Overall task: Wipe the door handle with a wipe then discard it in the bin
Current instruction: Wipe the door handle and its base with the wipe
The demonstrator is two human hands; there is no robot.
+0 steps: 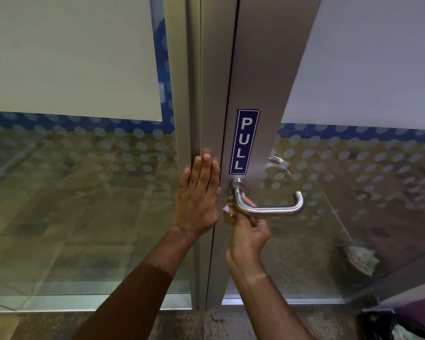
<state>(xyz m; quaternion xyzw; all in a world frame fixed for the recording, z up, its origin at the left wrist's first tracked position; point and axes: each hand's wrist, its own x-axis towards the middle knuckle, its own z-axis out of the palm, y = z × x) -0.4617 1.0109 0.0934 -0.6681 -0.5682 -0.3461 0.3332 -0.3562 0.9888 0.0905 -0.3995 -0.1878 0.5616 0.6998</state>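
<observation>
My left grip [198,197] lay spread flat on the door frame [194,119]. My right grip [249,225] pinched the stained wipe [230,209] against the door handle [268,209], beneath its neck, below the PULL sign [244,141].

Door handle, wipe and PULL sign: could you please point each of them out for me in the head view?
door handle [272,211]: head view, on the horizontal steel bar.
wipe [229,208]: head view, on the stained, crumpled edge left of the handle's neck.
PULL sign [244,141]: head view, on the blue sticker's middle.
</observation>
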